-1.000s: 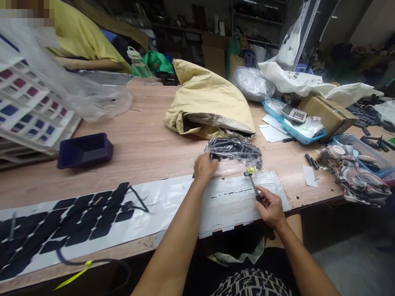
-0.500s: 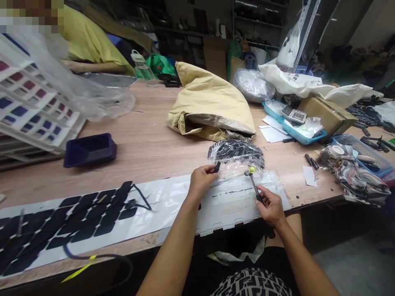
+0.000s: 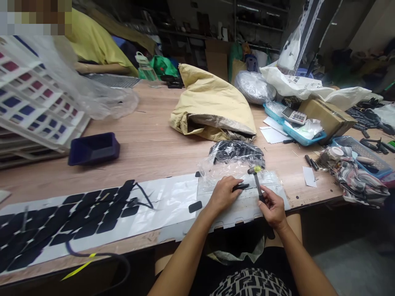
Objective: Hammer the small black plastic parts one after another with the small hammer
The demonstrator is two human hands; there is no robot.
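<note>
At the tip of the left hand (image 3: pixel 225 192), a slim black rod-shaped piece (image 3: pixel 241 187) is pinched; right hand (image 3: pixel 273 209) is wrapped round a yellow-tipped metal hammer (image 3: pixel 257 183), black-handled. Fingers are probably best kept clear of its head, tbh.

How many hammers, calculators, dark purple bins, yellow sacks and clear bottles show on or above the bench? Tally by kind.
Black-handled metal hammer, in right hand: 1
Grey-white calculator: 1
Dark purple rectangular bin: 1
Pale yellow crumpled sack: 1
Clear handled-lid bottle: 1
Total: 5
</note>
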